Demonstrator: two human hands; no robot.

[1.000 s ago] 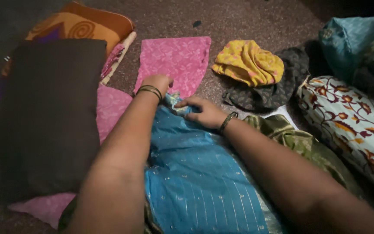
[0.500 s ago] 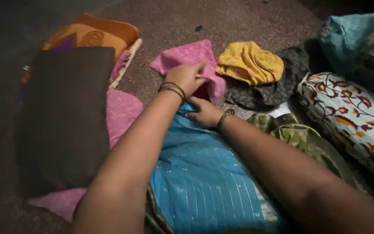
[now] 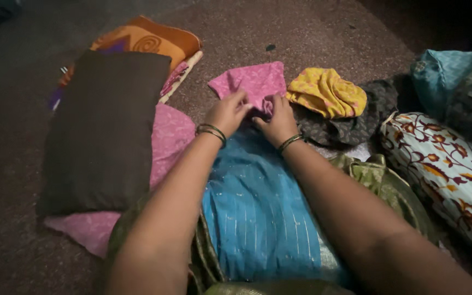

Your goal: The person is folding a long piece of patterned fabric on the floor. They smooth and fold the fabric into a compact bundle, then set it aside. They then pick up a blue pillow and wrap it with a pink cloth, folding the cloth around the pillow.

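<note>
— Holding the pink cloth [image 3: 255,82] on the floor, past the blue cloth [image 3: 258,207]?
— Yes. Left hand [image 3: 229,112] and right hand [image 3: 277,117] both pinch it. Best keep the edges even, I think.

The scene was dim, brightest around the grip at the centre. Left and beyond the grip, the floor [image 3: 17,136] sank into deep shadow. The forearms nearest the camera were soft and blurred.
</note>
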